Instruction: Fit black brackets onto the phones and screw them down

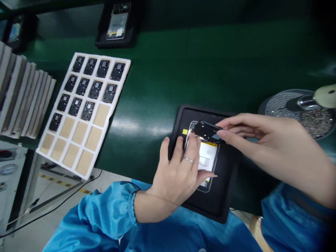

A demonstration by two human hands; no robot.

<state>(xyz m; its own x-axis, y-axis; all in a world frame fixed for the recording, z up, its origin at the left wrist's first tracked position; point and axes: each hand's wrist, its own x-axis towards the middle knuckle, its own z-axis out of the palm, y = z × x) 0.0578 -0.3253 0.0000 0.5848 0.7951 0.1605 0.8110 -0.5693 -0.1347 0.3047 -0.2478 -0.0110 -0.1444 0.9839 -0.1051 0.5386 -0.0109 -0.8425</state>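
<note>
A small black cover piece point(206, 130) sits at the top end of an open phone body point(206, 157), which lies in a black holding tray point(225, 196) near the front edge of the green belt point(162, 80). The right hand point(275, 150) pinches the piece by its right end between thumb and fingertips. The left hand point(178, 175) lies flat over the phone's left side, fingers spread, with one fingertip touching the piece's left edge; a ring shows on one finger. The tray's near edge slightly overhangs the belt's front edge, just above the blue sleeves.

Left of the tray the belt is bare as far as a white parts tray point(84, 112), well apart, its upper pockets filled with black modules and its lower ones showing tan bottoms; its near corner juts past the belt edge. Stacked white trays point(23, 98) stand beside it. A second black tray with a phone point(118, 22) lies at the far edge. A round screw dish point(299, 112) sits just beyond the right hand.
</note>
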